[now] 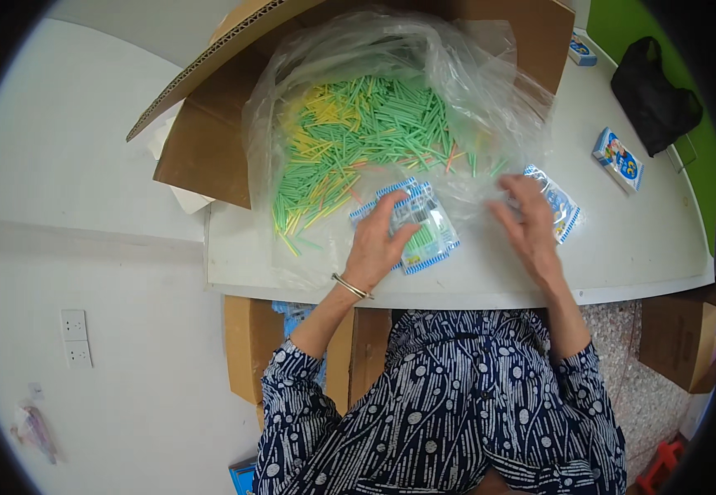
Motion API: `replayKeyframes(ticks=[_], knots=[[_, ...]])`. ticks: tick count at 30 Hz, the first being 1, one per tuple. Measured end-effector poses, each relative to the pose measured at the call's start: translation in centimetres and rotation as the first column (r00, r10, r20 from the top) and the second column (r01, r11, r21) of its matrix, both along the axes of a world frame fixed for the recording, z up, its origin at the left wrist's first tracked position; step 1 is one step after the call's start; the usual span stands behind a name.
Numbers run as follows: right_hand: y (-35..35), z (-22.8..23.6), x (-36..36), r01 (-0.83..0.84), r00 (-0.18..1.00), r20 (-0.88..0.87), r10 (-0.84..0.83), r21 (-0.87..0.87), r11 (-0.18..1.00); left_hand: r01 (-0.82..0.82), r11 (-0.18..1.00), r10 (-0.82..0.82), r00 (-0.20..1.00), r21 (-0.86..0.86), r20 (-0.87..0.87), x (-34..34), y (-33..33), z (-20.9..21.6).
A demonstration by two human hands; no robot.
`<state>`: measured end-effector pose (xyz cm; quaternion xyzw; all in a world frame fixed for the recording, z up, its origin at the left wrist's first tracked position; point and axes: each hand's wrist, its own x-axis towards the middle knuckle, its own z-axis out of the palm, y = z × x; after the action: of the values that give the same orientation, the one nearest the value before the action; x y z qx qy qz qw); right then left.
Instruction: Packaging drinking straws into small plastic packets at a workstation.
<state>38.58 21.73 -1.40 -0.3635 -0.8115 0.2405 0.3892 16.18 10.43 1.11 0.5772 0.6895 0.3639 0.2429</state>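
Small clear packets with blue-and-white striped edges (434, 216) lie overlapping on the table in front of me, with green sticks showing through the top one. My left hand (376, 246), a bangle at its wrist, is over their left side with thumb and forefinger spread. It seems to touch the packets, but I cannot tell whether it presses on them. To the right, my right hand (531, 221) hovers with its fingers apart and slightly blurred, nothing visible in them. Another striped packet (562, 210) lies beside it, partly covered by the hand.
Behind the packets, a clear plastic bag (477, 91) spills from a tipped cardboard box (201, 153), full of loose green and yellow sticks (374, 124) with a few pinkish ones. At right are a small blue-and-white box (619, 160) and a black bag (656, 97). Cartons (678, 341) stand below the table.
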Motion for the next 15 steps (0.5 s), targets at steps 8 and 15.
replayKeyframes(ticks=[8,15], knots=[[3.1,-0.7,5.0,0.244,0.946,0.182,-0.269,0.149,0.958,0.078,0.987,-0.006,0.89,0.139,-0.457,0.0,0.0,0.5],[3.4,-1.1,7.3,0.265,0.948,0.108,-0.3,0.261,0.928,0.085,0.971,0.026,0.889,0.222,-0.456,3.8,2.0,2.5]])
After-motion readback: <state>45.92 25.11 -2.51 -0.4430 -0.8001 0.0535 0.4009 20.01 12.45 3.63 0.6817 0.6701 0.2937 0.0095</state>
